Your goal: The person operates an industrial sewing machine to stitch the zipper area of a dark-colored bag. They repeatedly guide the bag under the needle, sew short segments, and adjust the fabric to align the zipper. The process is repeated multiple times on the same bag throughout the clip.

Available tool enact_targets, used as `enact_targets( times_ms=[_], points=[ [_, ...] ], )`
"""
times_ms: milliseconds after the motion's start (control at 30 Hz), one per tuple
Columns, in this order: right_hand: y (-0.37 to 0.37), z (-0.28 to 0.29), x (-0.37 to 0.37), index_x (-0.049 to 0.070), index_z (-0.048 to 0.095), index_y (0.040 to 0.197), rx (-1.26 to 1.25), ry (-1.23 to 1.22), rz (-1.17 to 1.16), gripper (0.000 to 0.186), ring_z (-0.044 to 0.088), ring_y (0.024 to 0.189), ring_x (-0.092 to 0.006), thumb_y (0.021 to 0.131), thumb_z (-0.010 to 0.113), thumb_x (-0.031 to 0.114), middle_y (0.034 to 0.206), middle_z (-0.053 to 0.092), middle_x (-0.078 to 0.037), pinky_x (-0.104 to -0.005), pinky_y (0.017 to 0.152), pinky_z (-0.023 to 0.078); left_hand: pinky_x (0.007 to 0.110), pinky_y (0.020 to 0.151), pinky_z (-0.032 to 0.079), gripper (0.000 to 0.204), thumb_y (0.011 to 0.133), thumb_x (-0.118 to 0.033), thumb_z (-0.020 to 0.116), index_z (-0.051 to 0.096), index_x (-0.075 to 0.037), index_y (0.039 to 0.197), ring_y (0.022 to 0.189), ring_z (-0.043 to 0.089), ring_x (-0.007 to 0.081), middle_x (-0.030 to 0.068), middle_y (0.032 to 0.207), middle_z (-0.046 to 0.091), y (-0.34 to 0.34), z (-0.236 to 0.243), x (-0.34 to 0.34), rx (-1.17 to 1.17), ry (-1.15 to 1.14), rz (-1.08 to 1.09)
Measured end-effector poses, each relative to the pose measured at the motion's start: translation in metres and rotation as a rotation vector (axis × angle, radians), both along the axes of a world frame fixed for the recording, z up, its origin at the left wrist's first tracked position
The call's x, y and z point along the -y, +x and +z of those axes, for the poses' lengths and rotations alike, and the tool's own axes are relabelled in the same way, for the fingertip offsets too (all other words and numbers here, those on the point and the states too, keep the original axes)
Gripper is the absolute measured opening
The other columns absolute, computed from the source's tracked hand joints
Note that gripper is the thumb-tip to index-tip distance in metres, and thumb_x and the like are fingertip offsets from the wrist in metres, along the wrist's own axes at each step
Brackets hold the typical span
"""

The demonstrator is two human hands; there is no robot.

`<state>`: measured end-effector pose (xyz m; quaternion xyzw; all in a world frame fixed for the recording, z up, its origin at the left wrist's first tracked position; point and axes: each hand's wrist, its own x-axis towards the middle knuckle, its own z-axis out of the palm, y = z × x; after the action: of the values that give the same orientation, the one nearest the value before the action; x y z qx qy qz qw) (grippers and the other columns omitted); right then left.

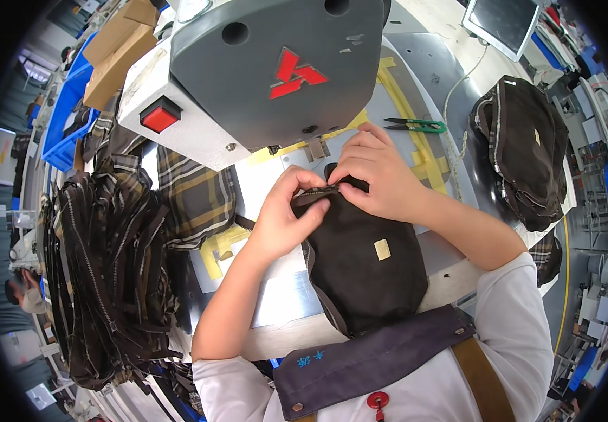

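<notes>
A dark brown fabric bag piece [360, 274] with a small cream label lies on the machine table in front of me, its lower end close to my apron. My left hand [291, 214] pinches the zippered edge at its top between thumb and fingers. Close beside it, my right hand [374, 176] grips the same edge, fingertips pressed together. Both hands are just below the head of a grey sewing machine [276, 70]. What the fingertips press on is partly hidden by the fingers.
Green-handled thread snips [416, 126] lie beyond my right hand. Stacked dark pouches [529, 151] sit at the right. A big heap of zippered brown pieces [100, 267] and a plaid piece [195, 197] are at the left. Yellow tape [427, 169] marks the table.
</notes>
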<state>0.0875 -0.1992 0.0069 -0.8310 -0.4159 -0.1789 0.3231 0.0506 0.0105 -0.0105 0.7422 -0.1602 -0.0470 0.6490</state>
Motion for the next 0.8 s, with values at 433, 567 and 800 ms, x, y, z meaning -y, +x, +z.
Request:
enact_targets(
  times_ms=[433, 567, 800],
  points=[
    [-0.006, -0.007, -0.007, 0.011, 0.063, 0.080, 0.370, -0.016, -0.037, 0.007, 0.058, 0.101, -0.0168, 0.076, 0.068, 0.015, 0.087, 0.061, 0.000, -0.0485, 0.102, 0.038, 0.032, 0.064, 0.055, 0.024, 0.074, 0.002, 0.074, 0.062, -0.007, 0.093, 0.077, 0.065, 0.0259, 0.0062, 0.094, 0.060, -0.003, -0.002, 0.014, 0.524, 0.397, 0.281],
    [-0.011, -0.005, -0.002, 0.010, 0.064, 0.085, 0.249, -0.021, 0.110, 0.014, 0.058, 0.100, -0.0195, 0.074, 0.072, 0.012, 0.088, 0.062, -0.002, -0.0486, 0.101, 0.039, 0.034, 0.058, 0.055, 0.024, 0.070, 0.002, 0.075, 0.063, -0.008, 0.088, 0.069, 0.065, 0.0232, 0.0027, 0.091, 0.060, -0.005, -0.006, 0.011, 0.612, 0.501, 0.223],
    [0.010, 0.026, 0.002, 0.008, 0.064, 0.099, -0.425, -0.077, 0.110, 0.022, 0.061, 0.098, -0.0258, 0.077, 0.065, 0.011, 0.101, 0.067, -0.008, -0.0404, 0.099, 0.039, 0.033, 0.053, 0.053, 0.022, 0.071, -0.001, 0.073, 0.065, -0.011, 0.088, 0.063, 0.062, 0.0209, 0.0026, 0.085, 0.055, -0.007, -0.005, 0.013, 0.705, 0.597, 0.174]
  ],
)
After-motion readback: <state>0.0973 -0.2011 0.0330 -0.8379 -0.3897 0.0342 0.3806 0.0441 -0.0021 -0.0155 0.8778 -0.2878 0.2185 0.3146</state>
